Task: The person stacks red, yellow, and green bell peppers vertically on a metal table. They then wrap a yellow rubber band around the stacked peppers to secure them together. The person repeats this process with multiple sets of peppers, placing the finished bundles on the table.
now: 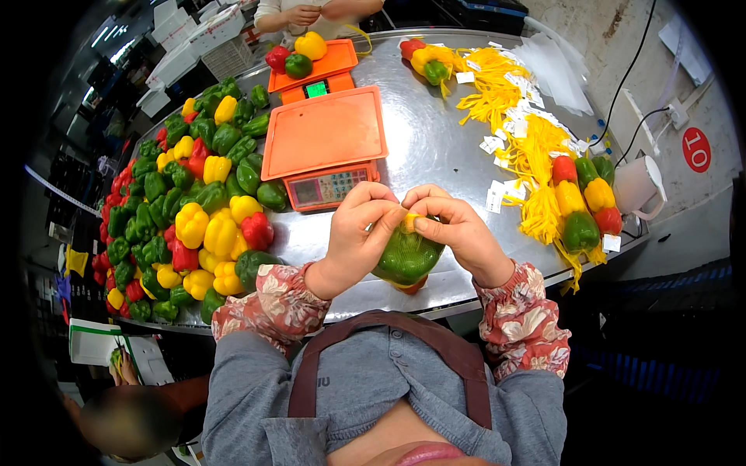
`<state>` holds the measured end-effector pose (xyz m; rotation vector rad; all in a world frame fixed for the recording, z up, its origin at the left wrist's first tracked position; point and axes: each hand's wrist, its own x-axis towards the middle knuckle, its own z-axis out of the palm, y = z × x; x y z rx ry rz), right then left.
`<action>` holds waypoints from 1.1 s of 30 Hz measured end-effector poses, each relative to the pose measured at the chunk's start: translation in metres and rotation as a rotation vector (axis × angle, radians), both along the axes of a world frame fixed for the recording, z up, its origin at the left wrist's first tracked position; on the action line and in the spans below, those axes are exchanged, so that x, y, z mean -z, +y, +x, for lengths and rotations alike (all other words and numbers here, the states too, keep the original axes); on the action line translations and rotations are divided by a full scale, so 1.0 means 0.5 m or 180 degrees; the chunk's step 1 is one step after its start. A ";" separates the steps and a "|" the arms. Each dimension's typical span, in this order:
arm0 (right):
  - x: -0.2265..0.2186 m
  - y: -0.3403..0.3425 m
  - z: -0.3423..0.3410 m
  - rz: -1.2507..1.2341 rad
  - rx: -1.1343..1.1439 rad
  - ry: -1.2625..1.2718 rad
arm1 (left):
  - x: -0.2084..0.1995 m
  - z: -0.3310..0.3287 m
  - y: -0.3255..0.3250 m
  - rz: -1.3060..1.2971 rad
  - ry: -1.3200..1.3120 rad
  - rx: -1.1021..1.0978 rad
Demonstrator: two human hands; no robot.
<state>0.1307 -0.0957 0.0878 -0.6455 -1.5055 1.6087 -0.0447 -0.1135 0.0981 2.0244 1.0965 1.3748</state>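
Observation:
In front of my chest, near the table's front edge, a green bell pepper (408,259) sits inside a yellow mesh net bag (409,223). A bit of red shows beneath the pepper. My left hand (353,237) pinches the gathered top of the bag from the left. From the right, my right hand (464,238) pinches the same gathered mesh, the fingertips of both hands nearly touching. How the net is twisted or tied between the fingers is too small to make out.
A large pile of green, red and yellow peppers (186,225) covers the left. Two orange scales (324,133) stand ahead, the farther bearing three peppers. Yellow net bags (544,147) with white tags, filled bags (573,203) and a white jug (639,185) lie right. Other people work nearby.

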 end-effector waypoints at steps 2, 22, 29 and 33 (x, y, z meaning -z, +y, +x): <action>-0.006 -0.001 -0.001 0.0156 0.0059 -0.0191 | 0.006 0.002 0.001 -0.0042 -0.0112 0.0003; -0.026 -0.021 -0.020 0.2100 0.1197 -0.0461 | 0.009 -0.024 -0.004 -0.1847 -0.1327 0.1124; 0.026 -0.021 0.010 0.1003 0.0952 0.0078 | 0.035 -0.045 0.007 -0.0500 -0.0625 -0.0035; 0.088 -0.021 0.015 0.0434 0.1083 0.0808 | 0.067 -0.046 0.018 -0.0513 -0.0542 -0.0130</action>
